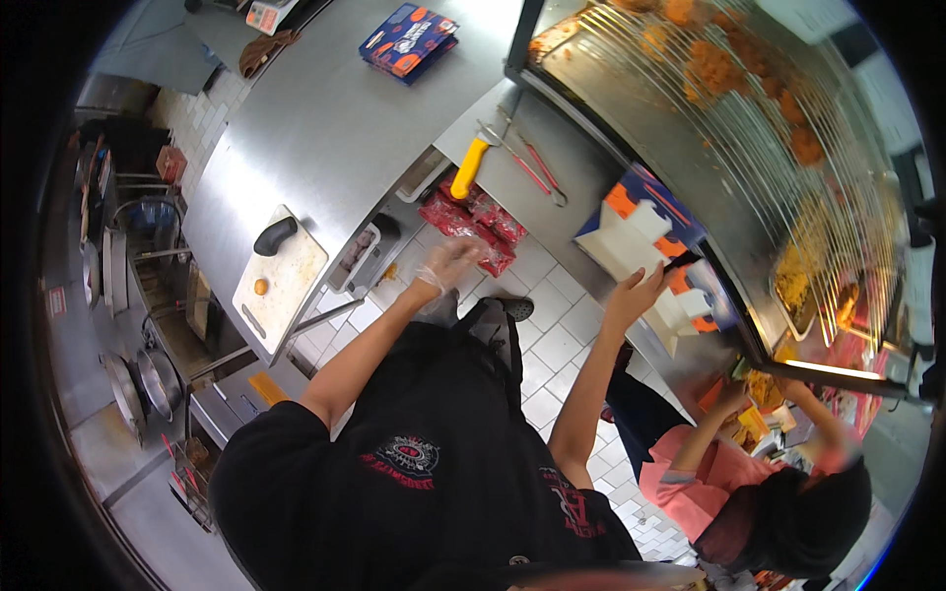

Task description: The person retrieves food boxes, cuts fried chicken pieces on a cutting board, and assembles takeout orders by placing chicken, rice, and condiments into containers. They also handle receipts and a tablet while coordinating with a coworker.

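My left hand (453, 264), in a clear plastic glove, reaches out above the floor with its fingers stretched and slightly blurred. Nothing shows in it. Below and beyond it lie red plastic-wrapped packs (476, 222), just past the counter edge. My right hand (639, 294) is bare, its fingers extended beside an open blue, orange and white cardboard box (645, 227). A short black handle-like piece (681, 261) is close to its fingertips; whether they touch it is unclear. A second open box (680, 313) sits just below the hand.
A yellow-handled tool (470, 169) and red-handled tongs (532, 167) lie on the counter. A cutting board (281, 281) holds a black object. At the right stands a glass warming cabinet (641, 118) with fried pieces on racks. A co-worker in pink (705, 473) works nearby.
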Demonstrator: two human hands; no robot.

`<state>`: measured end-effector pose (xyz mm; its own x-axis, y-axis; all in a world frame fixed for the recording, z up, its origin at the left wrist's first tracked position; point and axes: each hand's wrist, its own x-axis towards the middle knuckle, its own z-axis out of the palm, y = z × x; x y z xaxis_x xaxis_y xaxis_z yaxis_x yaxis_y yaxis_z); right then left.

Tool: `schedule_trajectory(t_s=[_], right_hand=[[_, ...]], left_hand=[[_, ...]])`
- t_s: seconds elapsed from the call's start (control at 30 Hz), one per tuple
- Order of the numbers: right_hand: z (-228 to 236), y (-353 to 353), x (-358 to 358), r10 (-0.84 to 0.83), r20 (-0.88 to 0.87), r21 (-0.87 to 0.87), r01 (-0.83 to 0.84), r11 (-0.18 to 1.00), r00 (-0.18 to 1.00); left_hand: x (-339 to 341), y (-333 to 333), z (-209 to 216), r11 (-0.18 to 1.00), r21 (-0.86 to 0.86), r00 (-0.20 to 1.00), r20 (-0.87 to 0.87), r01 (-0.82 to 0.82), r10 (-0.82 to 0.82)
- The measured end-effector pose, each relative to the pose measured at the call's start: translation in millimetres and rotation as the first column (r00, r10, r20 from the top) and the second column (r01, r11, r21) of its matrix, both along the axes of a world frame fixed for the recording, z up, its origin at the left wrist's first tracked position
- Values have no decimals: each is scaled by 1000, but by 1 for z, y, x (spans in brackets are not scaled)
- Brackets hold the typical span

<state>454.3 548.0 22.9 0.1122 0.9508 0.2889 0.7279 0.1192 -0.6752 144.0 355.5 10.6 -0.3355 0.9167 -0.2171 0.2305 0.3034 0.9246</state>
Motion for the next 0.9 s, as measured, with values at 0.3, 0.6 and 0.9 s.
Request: schedule_trajectory(t_s=[0.3, 0.6, 0.9], right_hand=[[1, -58, -63, 88, 204, 381, -162, 910, 975], [-230, -216, -161, 510, -398, -366, -642, 674, 762], [-411, -227, -151, 260, -500, -600, -547, 583, 826]], left_hand=[[-213, 34, -334, 745, -21, 664, -470, -667, 582], [-225, 67, -472, 572, -354, 648, -602, -740, 466], [-201, 82, -481, 527, -367, 619, -640, -767, 455]])
